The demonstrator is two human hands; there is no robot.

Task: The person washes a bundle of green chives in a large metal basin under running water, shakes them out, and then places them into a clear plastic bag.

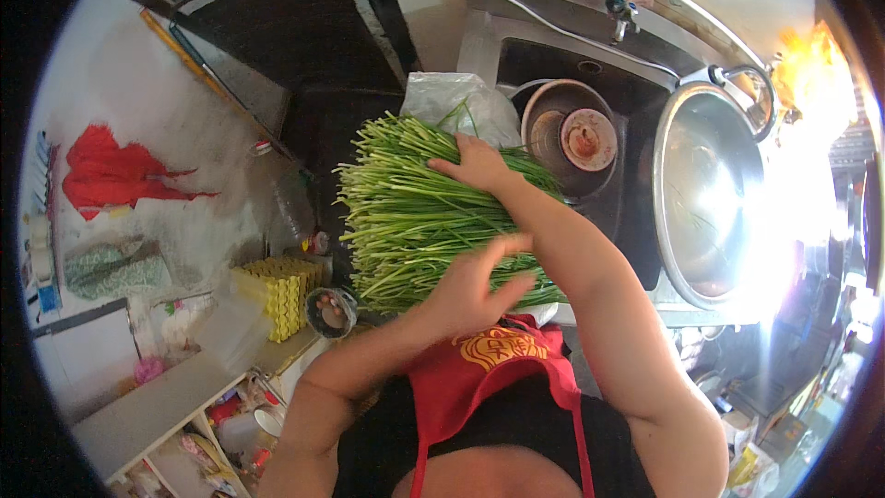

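Note:
A thick heap of cut garlic chives (422, 214) lies before me, pale stem ends to the left and darker leaves to the right. My right hand (477, 164) rests on the far part of the heap, thumb spread from the fingers; some fingertips are hidden. Over the near side hovers my left hand (477, 283), blurred, with thumb and fingers apart and nothing seen between them. Its fingertips come close to my right forearm in the picture. Behind the heap sits a clear plastic bag (460, 100).
To the right are a sink (639, 207) holding a metal basin (539, 100) with a pink bowl (588, 140), and a large metal basin (712, 194). A faucet (620, 17) is behind. At left stand yellow egg trays (276, 294) and a small bucket (332, 312). Glare covers the far right.

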